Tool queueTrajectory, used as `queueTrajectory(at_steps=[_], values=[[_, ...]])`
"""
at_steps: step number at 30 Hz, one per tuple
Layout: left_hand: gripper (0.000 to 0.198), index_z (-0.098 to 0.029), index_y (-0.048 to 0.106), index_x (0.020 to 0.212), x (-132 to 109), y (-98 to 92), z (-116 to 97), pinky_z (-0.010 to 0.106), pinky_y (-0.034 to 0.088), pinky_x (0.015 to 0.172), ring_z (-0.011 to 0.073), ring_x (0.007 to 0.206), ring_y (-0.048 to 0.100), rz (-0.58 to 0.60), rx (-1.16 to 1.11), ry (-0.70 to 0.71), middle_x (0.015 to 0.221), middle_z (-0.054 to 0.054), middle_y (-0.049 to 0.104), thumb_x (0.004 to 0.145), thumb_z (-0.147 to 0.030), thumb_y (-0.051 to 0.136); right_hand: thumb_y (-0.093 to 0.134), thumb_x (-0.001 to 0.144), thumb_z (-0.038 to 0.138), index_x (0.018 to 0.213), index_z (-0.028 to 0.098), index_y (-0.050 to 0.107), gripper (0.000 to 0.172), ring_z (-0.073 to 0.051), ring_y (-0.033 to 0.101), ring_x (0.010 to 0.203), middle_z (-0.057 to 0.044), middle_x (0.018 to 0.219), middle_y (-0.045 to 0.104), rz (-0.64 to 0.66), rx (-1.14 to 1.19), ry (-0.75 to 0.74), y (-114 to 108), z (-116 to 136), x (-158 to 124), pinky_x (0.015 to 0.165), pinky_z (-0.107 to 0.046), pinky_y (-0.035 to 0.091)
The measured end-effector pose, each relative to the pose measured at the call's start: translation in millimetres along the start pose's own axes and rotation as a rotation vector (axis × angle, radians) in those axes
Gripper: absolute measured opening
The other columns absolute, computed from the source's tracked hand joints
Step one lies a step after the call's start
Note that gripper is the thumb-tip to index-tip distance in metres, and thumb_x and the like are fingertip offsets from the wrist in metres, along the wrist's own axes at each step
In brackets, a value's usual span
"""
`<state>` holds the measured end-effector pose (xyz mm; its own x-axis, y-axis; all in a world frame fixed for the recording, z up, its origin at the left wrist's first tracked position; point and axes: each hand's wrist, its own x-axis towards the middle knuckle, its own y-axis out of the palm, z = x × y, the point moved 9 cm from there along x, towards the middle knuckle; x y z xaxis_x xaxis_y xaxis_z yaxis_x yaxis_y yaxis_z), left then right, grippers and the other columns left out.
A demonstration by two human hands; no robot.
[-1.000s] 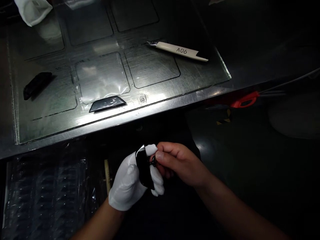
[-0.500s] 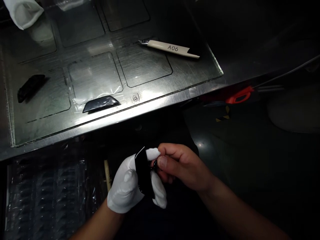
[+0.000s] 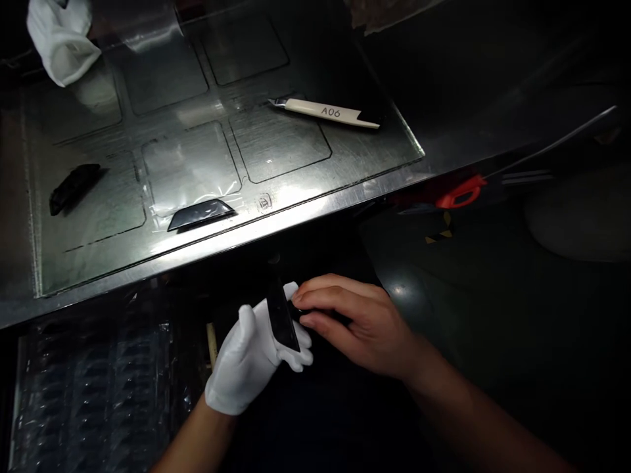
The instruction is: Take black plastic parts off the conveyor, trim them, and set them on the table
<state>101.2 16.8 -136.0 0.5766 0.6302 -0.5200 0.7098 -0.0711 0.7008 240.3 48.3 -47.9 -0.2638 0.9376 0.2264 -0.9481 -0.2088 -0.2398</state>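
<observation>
Left hand [image 3: 251,358]: we see it in a white glove, its grip closed around a thin glossy black part [image 3: 282,316], held on edge below the tabletop's near edge.
Right hand [image 3: 352,325]: bare, fingers curled against the part's right face; we cannot tell what, if anything, they pinch.
Tabletop [image 3: 315,203]: brushed metal plate with scored rectangles.
Near edge: we note a second black curved piece [image 3: 200,214] lying on clear film.
Left edge: a dark oblong piece [image 3: 73,187].
Far side: a white-handled tool marked A06 [image 3: 325,112].
Far left corner: a crumpled white glove [image 3: 62,39].
Right, off the tabletop: a red-handled tool [image 3: 461,192].
</observation>
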Motion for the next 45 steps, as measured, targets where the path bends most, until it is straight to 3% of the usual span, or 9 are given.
queueTrajectory(at_steps=[4, 9, 13, 20, 28, 33, 38, 41, 45], values=[[0.056, -0.024, 0.052, 0.151, -1.0, 5.7, -6.1, 0.028, 0.060, 0.069, 0.0196, 0.077, 0.076, 0.099, 0.041, 0.118, 0.095, 0.010, 0.080, 0.101, -0.047, 0.059, 0.064, 0.100, 0.009, 0.120, 0.013, 0.072, 0.022, -0.016, 0.070, 0.114, -0.011, 0.121, 0.074, 0.134, -0.023, -0.003, 7.8, -4.7, 2.4, 0.103, -0.027, 0.057], [0.044, -0.030, 0.059, 0.143, 0.6, 14.1, -4.7, 0.027, 0.060, 0.075, 0.0177, 0.083, 0.077, 0.157, -0.035, 0.200, 0.095, 0.007, 0.081, 0.100, -0.039, 0.062, 0.062, 0.100, 0.008, 0.120, 0.016, 0.072, 0.024, -0.016, 0.070, 0.116, -0.008, 0.124, 0.074, 0.138, 0.035, 0.024, 7.0, -1.7, -1.4, 0.104, -0.027, 0.056], [0.036, -0.032, 0.066, 0.133, -2.4, 20.2, -8.5, 0.030, 0.061, 0.079, 0.0201, 0.090, 0.078, 0.187, -0.095, 0.252, 0.100, 0.005, 0.082, 0.098, -0.037, 0.066, 0.067, 0.100, 0.021, 0.136, 0.023, 0.061, 0.036, -0.013, 0.073, 0.101, -0.005, 0.125, 0.074, 0.097, 0.298, 0.289, 9.8, -21.3, -6.6, 0.090, -0.026, 0.060], [0.048, -0.021, 0.073, 0.122, -5.1, 7.8, -3.4, 0.037, 0.062, 0.085, 0.0252, 0.085, 0.079, 0.098, 0.099, 0.103, 0.096, 0.008, 0.083, 0.078, -0.031, 0.090, 0.080, 0.091, 0.036, 0.093, 0.014, 0.071, 0.023, -0.007, 0.057, 0.064, 0.003, 0.073, 0.065, 0.251, 0.567, 0.676, 32.3, -48.7, -15.5, 0.057, -0.015, 0.045], [0.052, -0.027, 0.079, 0.118, -12.9, 20.3, -6.8, 0.031, 0.061, 0.078, 0.0265, 0.093, 0.079, 0.036, 0.274, 0.017, 0.098, 0.007, 0.084, 0.069, -0.030, 0.096, 0.086, 0.086, 0.030, 0.095, 0.014, 0.070, 0.025, -0.006, 0.059, 0.066, 0.001, 0.082, 0.068, 0.261, 0.844, 0.696, 41.9, -57.9, -28.9, 0.060, -0.016, 0.045], [0.044, -0.026, 0.077, 0.120, -9.2, 18.1, -8.1, 0.029, 0.060, 0.083, 0.0226, 0.093, 0.078, -0.024, 0.277, -0.006, 0.097, 0.006, 0.084, 0.078, -0.027, 0.090, 0.078, 0.093, 0.038, 0.098, 0.015, 0.070, 0.025, -0.009, 0.059, 0.069, 0.001, 0.082, 0.066, 0.254, 0.587, 0.643, 33.4, -59.4, -21.2, 0.062, -0.020, 0.047], [0.034, -0.023, 0.078, 0.114, -5.8, -4.8, -17.8, 0.022, 0.058, 0.081, 0.0168, 0.091, 0.075, -0.298, 0.409, 0.019, 0.097, 0.001, 0.082, 0.081, -0.024, 0.086, 0.067, 0.101, 0.029, 0.098, 0.016, 0.070, 0.013, -0.011, 0.059, 0.074, -0.002, 0.087, 0.064, 0.130, -0.166, 0.258, 18.2, -32.5, 0.8, 0.067, -0.024, 0.046], [0.032, -0.023, 0.078, 0.111, -6.5, -11.4, -25.1, 0.021, 0.058, 0.080, 0.0161, 0.091, 0.075, -0.363, 0.394, 0.083, 0.096, -0.001, 0.081, 0.080, -0.022, 0.086, 0.065, 0.101, 0.024, 0.100, 0.014, 0.067, 0.010, -0.012, 0.058, 0.073, -0.003, 0.087, 0.064, 0.018, -0.386, 0.094, 25.6, -13.8, -0.6, 0.066, -0.026, 0.046], [0.043, -0.020, 0.075, 0.120, -7.4, -20.0, -22.0, 0.025, 0.061, 0.081, 0.0179, 0.089, 0.076, -0.364, 0.340, 0.040, 0.098, 0.002, 0.081, 0.080, -0.027, 0.087, 0.065, 0.099, 0.027, 0.098, 0.017, 0.066, 0.010, -0.011, 0.057, 0.071, -0.001, 0.085, 0.062, -0.005, -0.177, 0.338, 33.3, -33.6, -4.6, 0.064, -0.023, 0.045]])
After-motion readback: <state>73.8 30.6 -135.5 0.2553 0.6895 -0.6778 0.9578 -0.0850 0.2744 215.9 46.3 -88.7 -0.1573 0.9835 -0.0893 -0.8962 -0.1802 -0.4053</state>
